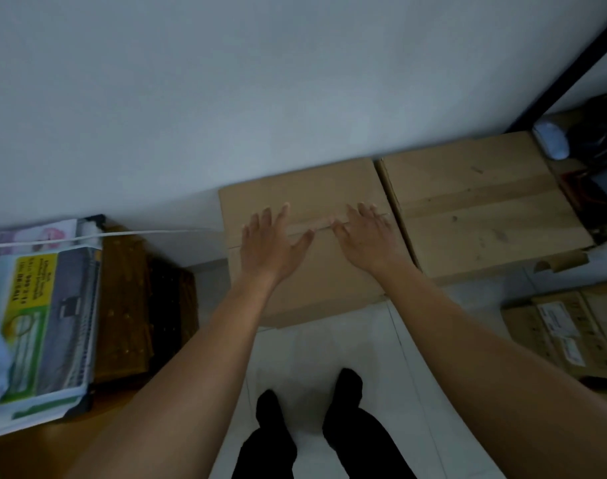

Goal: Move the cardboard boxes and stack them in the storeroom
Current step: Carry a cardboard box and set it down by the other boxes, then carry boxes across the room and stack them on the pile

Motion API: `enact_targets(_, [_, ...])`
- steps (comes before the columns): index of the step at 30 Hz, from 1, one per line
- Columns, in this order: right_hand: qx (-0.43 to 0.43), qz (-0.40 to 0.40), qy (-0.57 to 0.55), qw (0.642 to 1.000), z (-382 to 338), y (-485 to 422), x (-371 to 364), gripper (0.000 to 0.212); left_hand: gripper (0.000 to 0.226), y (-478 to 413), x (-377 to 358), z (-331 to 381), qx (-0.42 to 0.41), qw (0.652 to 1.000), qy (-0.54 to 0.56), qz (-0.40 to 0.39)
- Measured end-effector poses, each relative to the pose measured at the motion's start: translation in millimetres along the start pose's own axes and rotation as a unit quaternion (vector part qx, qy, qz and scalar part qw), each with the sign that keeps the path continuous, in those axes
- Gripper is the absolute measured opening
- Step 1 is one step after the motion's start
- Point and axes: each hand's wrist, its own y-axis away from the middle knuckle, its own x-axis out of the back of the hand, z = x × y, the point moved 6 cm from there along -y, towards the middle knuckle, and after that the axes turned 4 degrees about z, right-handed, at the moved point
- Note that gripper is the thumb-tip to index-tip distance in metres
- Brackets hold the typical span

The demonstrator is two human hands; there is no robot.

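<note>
Settling the box on the floor at its wall edge, just beside a second box. Pressing the lid with left grip and right grip, fingers straight and apart, clamped on nothing. Next, likely: lifting away, fetching another to stack squarely on top.

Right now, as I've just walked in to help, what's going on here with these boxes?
A person stands over a cardboard box set against the wall, left hand and right hand both laid flat on its top, fingers straight, near the centre seam. Nothing is lifted. A second box sits close beside it on the right.
</note>
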Motion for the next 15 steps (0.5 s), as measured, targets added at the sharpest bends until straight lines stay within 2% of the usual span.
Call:
enact_targets(3, [-0.01, -0.012, -0.011, 1.0, -15.1, 35.3, 17.0, 0.059, 0.076, 22.1, 25.9, 12.9, -0.028, 0.999, -0.018, -0.01])
enact_targets(7, [-0.05, 0.018, -0.015, 0.998, -21.6, 85.5, 24.4, 0.059, 0.084, 57.8, 49.0, 27.3, -0.088, 0.993, -0.073, 0.0])
enact_targets(15, [-0.155, 0.082, -0.04, 0.984, -15.3, 233.2, 23.8, 0.064, 0.084, 169.1, 68.4, 34.7, -0.186, 0.98, -0.063, -0.031])
